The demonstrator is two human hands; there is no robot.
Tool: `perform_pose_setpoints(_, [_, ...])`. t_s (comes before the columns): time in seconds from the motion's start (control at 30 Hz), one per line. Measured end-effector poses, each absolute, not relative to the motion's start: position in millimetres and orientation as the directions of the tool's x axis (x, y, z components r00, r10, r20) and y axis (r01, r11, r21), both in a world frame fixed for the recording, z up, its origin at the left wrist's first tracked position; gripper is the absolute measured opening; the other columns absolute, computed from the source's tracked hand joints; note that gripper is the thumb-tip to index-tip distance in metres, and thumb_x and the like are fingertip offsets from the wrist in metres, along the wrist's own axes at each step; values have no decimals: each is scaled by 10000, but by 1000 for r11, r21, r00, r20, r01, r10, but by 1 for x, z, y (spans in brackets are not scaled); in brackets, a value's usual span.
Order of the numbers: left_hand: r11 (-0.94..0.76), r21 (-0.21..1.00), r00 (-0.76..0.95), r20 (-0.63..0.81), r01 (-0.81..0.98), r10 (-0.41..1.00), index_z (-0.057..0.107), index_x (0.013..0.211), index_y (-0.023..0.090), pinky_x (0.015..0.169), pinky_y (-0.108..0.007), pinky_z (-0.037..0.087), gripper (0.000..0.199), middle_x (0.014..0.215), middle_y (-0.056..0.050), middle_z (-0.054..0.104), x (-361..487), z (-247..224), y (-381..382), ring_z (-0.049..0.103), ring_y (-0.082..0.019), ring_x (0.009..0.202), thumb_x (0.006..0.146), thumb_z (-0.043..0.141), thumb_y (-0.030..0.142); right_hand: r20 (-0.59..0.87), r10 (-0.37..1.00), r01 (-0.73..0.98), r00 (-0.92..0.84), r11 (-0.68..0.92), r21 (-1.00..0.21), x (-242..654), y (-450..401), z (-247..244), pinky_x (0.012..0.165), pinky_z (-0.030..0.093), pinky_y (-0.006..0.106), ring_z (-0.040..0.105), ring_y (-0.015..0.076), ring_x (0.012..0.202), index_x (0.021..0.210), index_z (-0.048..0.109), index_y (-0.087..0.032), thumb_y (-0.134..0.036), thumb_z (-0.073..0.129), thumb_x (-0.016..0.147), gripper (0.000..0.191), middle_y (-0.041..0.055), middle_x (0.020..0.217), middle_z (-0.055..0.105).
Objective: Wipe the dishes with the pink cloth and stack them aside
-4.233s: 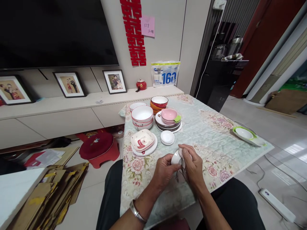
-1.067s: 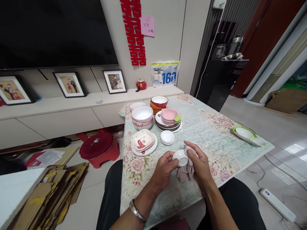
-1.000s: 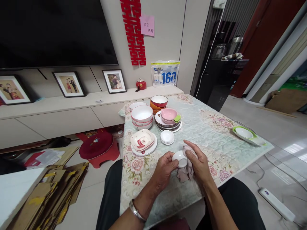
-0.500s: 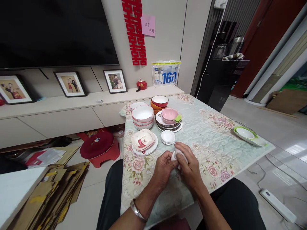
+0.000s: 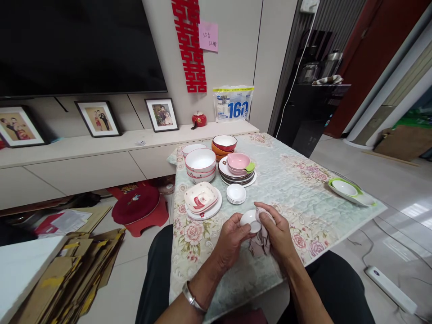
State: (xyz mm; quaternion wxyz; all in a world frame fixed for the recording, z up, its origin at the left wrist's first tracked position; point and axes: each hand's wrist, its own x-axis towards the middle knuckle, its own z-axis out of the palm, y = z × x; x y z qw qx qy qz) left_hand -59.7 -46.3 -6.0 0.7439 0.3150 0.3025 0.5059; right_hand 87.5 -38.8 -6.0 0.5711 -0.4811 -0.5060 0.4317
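Your left hand (image 5: 232, 236) grips a small white dish (image 5: 250, 221). Your right hand (image 5: 276, 229) pinches a cloth (image 5: 261, 238) against its right side

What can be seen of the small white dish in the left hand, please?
The small white dish is round, plain and glossy, ceramic by its look, with a smaller circle showing on the side facing the camera. It is tilted, held above the flowered tablecloth. The left hand grips its left edge; the right hand holds a pinkish cloth against its right side.
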Motion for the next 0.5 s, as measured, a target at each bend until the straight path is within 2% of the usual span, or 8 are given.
perform_pose_setpoints(0.13, [231, 827, 311, -71, -513, 948, 636, 880, 135, 728, -276, 458, 271, 798, -13, 659, -61, -10, -46, 581, -137, 734, 721, 786, 294, 424, 905, 299, 40, 394, -869, 83, -41, -2, 891, 493, 372, 623, 239, 1003, 1136, 701, -221, -368, 543, 925, 301, 74, 1068, 689])
perform_pose_setpoints(0.23, [146, 887, 278, -21, -437, 960, 634, 850, 137, 677, -242, 415, 216, 752, 11, 632, -62, -10, -45, 537, -115, 695, 746, 765, 273, 559, 827, 404, -64, 534, -743, 72, -44, 0, 990, 450, 426, 567, 254, 1144, 1174, 683, -242, -284, 524, 937, 288, 91, 1203, 646])
perform_pose_setpoints(0.3, [93, 908, 249, 13, -409, 968, 640, 837, 136, 679, -236, 408, 194, 755, 13, 628, -63, -8, -46, 525, -113, 703, 755, 757, 267, 600, 792, 429, -114, 584, -689, 66, -45, 0, 1023, 424, 450, 537, 258, 1188, 1183, 678, -248, -249, 531, 930, 292, 93, 1247, 628])
perform_pose_setpoints(0.4, [94, 906, 238, 8, -413, 971, 629, 797, 141, 663, -236, 410, 195, 723, 17, 622, -64, -7, -45, 525, -114, 682, 745, 765, 271, 583, 810, 387, -69, 560, -732, 64, -44, -3, 1020, 422, 444, 541, 256, 1183, 1197, 669, -239, -261, 512, 940, 302, 96, 1239, 630])
perform_pose_setpoints(0.5, [157, 867, 255, -36, -473, 966, 615, 800, 150, 649, -249, 422, 237, 705, 11, 640, -62, -10, -45, 544, -123, 648, 716, 788, 287, 438, 895, 242, 82, 408, -880, 69, -39, -10, 963, 461, 407, 596, 253, 1101, 1196, 672, -217, -346, 506, 946, 327, 93, 1160, 673])
